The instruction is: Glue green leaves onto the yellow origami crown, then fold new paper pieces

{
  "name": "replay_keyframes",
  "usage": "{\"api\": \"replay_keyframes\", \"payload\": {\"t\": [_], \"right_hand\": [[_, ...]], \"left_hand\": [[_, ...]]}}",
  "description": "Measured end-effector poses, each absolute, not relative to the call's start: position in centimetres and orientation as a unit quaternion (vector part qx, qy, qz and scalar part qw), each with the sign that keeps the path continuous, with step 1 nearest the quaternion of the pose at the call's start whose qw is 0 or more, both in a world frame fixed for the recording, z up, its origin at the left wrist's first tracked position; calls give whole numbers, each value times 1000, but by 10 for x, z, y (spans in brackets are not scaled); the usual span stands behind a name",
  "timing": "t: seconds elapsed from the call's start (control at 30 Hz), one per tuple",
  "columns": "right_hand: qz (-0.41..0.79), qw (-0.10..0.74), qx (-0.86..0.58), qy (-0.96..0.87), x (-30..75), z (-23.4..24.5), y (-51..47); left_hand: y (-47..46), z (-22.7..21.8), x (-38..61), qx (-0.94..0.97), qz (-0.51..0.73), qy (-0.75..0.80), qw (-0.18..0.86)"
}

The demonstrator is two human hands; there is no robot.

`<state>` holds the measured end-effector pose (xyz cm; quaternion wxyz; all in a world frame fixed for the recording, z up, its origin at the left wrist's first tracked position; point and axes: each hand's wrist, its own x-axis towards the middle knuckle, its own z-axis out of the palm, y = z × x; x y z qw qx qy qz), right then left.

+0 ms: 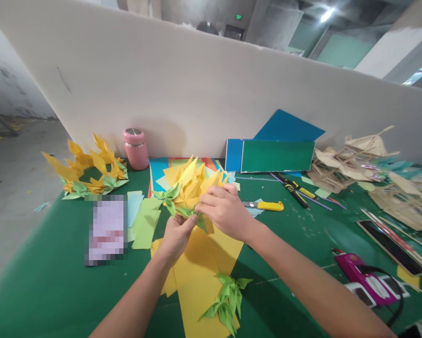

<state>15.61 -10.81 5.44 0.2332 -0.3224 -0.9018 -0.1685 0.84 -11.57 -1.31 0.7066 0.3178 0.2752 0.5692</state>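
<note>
Plainly, both hands meet over the middle of the table (pixel 56 291), holding a yellow and green folded-paper cluster (pixel 187 188) just above some yellow sheets (pixel 196 272). Its pointed yellow petals stand up and away from the person, toward the white board (pixel 182 89), their long axes leaning to the right at the tips. The cluster as a whole is about as broad as it is tall, so I cannot single out one long axis for it. A green leaf piece (pixel 171 193) on its left side spreads its points outward, some to the left, and more green paper lies along the near edge. The left hand (pixel 177 234) grips that near edge from below, thumb and fingers closed with the paper between them. The right hand (pixel 225 211) comes in from the right, fingers curled and nearly closed, their tips pinching the edge right beside the left thumb; the exact contact is partly hidden. Nearer the person, loose green folded pieces (pixel 228 298) lie on the yellow sheets. Off to the left sits a ring of similar yellow petals (pixel 98 164), near a pink flask (pixel 137 152); a yellow-handled knife (pixel 270 205) lies to the right, handle pointing right.
</note>
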Motion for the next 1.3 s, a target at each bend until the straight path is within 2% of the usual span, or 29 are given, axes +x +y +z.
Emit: {"api": "replay_keyframes", "payload": {"t": [0.2,0.43,0.63,0.87,1.07,1.3], "right_hand": [[-145,358,-411,-826,167,56,-134],[18,318,-508,-801,183,23,-153],[49,375,-551,-744,197,-12,-152],[97,412,-562,-711,194,-21,-149],[110,431,-530,-722,178,-28,-150],[111,420,-476,-765,163,-26,-151]], "left_hand": [[-113,-6,7,303,582,275,703],[-112,-14,6,302,595,307,679],[-115,-19,5,369,571,317,661],[-119,-20,0,466,440,377,669],[-125,-21,4,485,311,515,635],[-123,-17,16,443,477,458,605]]}}
